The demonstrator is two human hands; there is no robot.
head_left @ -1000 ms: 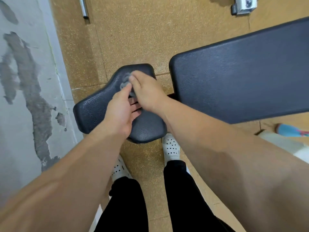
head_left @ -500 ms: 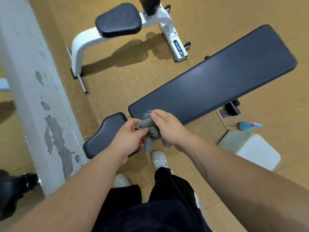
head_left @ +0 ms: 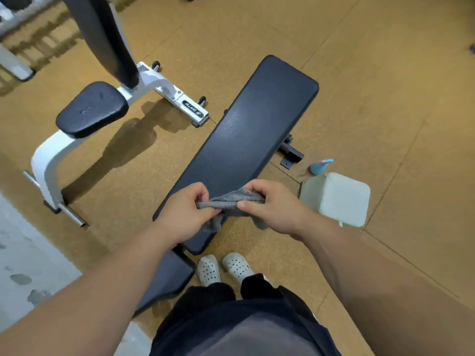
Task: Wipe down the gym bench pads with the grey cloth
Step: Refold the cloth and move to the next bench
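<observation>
The grey cloth [head_left: 232, 200] is stretched between my two hands above the near end of the long black bench pad [head_left: 252, 132]. My left hand [head_left: 183, 217] pinches its left end and my right hand [head_left: 272, 205] pinches its right end, and a loose fold hangs below. The small black seat pad [head_left: 167, 277] lies under my left forearm, partly hidden. Neither hand touches a pad.
A white-framed machine [head_left: 48, 160] with a black seat pad [head_left: 91, 109] and upright back pad [head_left: 102, 37] stands to the left. A translucent jug [head_left: 336, 199] and a blue spray bottle [head_left: 318, 167] sit on the cork floor at right. A grey wall base [head_left: 23, 255] runs at lower left.
The cloth has come up off the small seat pad and is now pulled taut between both hands. The view has lifted and swung, showing the whole long pad and the white machine.
</observation>
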